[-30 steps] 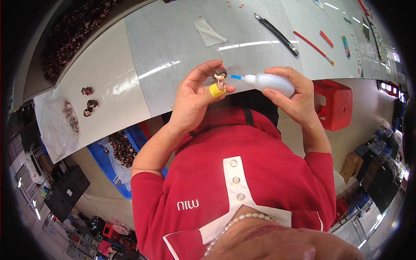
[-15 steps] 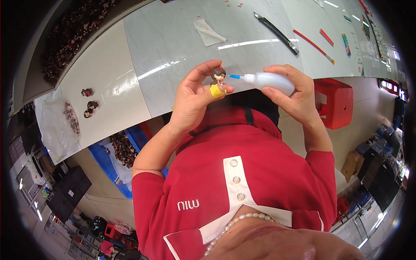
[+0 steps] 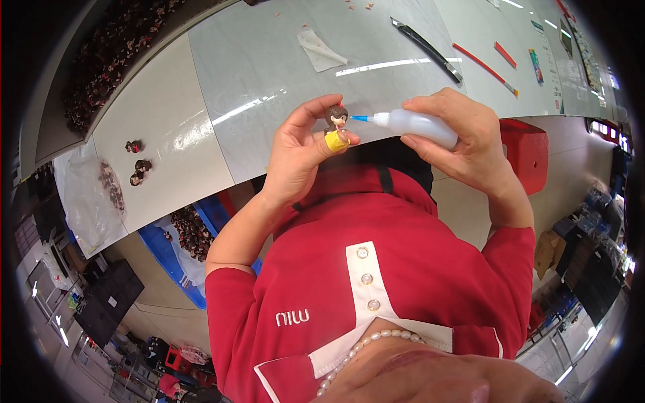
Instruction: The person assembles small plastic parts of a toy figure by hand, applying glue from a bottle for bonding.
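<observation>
My left hand [image 3: 299,144] pinches a small doll figurine [image 3: 336,117] with brown hair, a pale face and a red bit on top. A yellow wrap [image 3: 336,141] covers part of that hand's thumb, and the figurine's lower part is hidden by the fingers. In my right hand [image 3: 467,138] is a translucent squeeze bottle [image 3: 420,126], held on its side between thumb and fingers. Its blue needle tip [image 3: 361,119] points left at the figurine's face, at or very near it; whether they touch I cannot tell.
On the table lie a black utility knife [image 3: 426,50], a red-handled brush [image 3: 484,67], a red stick [image 3: 504,55] and a paper scrap [image 3: 321,52]. Several small brown pieces [image 3: 141,171] sit at left, near a plastic bag [image 3: 87,195]. Below stands a blue crate [image 3: 164,252]; a red stool [image 3: 527,158] is right.
My right hand has turned and shifted a little to the right and up around the bottle. The bottle's tip has moved slightly left, closer to the figurine's face. My left hand stays nearly still.
</observation>
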### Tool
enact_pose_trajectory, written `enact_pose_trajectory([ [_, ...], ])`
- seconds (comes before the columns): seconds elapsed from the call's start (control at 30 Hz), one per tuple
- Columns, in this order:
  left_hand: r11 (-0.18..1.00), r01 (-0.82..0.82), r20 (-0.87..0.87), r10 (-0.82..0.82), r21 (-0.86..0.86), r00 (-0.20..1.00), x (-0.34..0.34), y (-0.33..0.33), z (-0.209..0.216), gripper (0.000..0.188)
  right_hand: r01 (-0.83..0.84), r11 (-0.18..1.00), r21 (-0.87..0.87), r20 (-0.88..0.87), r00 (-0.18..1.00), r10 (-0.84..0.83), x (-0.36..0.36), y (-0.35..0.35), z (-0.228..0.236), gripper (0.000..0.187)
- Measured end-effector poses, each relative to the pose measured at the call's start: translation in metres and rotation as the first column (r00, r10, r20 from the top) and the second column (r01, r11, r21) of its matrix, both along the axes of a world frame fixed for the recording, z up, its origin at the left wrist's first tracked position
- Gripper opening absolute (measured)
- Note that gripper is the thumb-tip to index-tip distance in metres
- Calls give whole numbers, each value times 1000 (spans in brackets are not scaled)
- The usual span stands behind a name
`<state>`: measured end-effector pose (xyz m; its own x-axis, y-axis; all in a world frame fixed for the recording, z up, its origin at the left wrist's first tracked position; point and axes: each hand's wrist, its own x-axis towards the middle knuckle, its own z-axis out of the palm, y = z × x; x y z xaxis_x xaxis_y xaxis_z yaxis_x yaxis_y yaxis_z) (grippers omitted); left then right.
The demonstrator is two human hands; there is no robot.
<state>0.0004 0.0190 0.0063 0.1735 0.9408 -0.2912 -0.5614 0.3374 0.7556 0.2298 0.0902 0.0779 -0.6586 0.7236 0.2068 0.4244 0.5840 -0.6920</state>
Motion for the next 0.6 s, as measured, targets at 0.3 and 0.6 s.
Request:
enact_pose_trajectory([
  [0.3,1000,19,25,-19,-6,1000,-2,1,-1,50,-41,996,79,62,997,37,-8,7,6,28],
  [0.6,1000,-27,38,27,1,999,-9,1,-6,50,171,927,-333,-153,960,-232,3,11,-9,28],
])
